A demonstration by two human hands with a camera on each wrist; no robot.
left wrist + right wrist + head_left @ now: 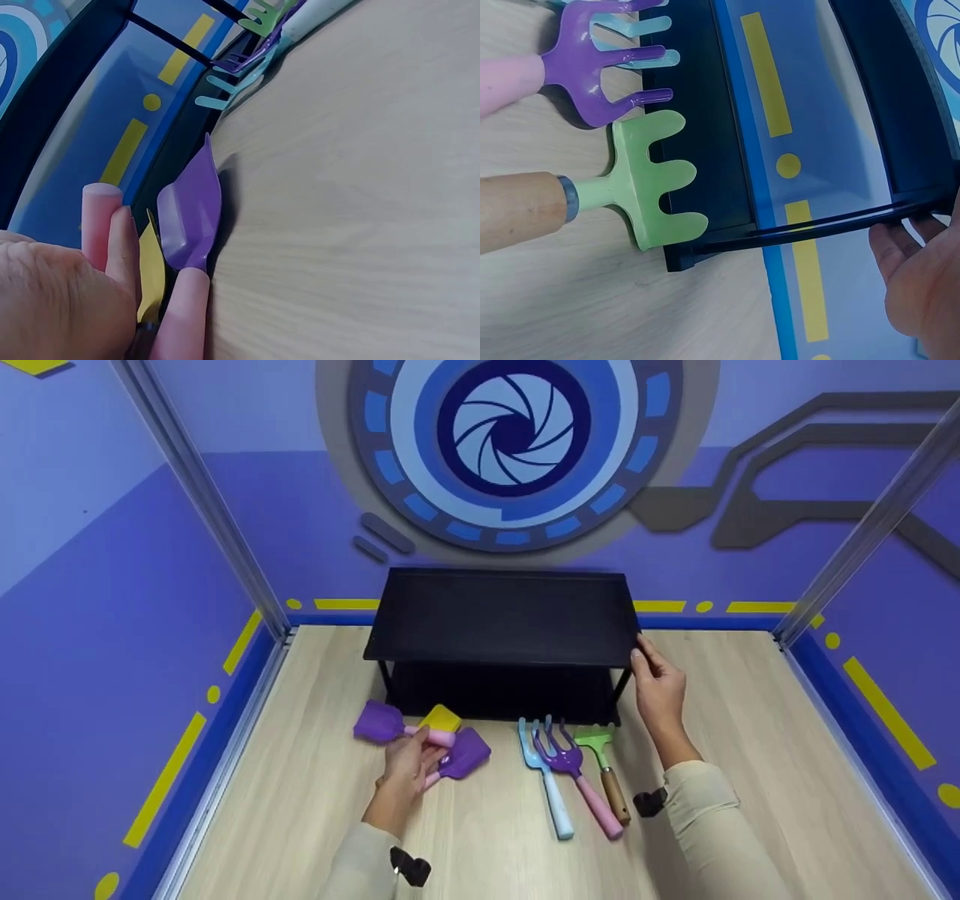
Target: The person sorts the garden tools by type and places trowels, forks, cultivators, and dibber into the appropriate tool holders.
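Note:
My left hand (403, 765) pinches the pink handle of a small purple shovel (378, 721), its blade pointing left in the head view. Under that handle lies a yellow tool head (442, 718), mostly covered. A second purple shovel (468, 753) with a pink handle rests on the table just right of the left hand. At the right end of a black two-tier shelf (506, 619), my right hand (661, 690) grips the upper tier's edge, fingers bent around it by the front corner. The right wrist view shows those fingers beside the shelf's side post (817, 225).
Right of centre, a light blue fork (553, 795), a purple fork with a pink handle (592, 799) and a green rake with a wooden handle (613, 791) lie with prongs at the shelf's lower tier. Blue printed walls (285, 525) enclose the wooden table (300, 810).

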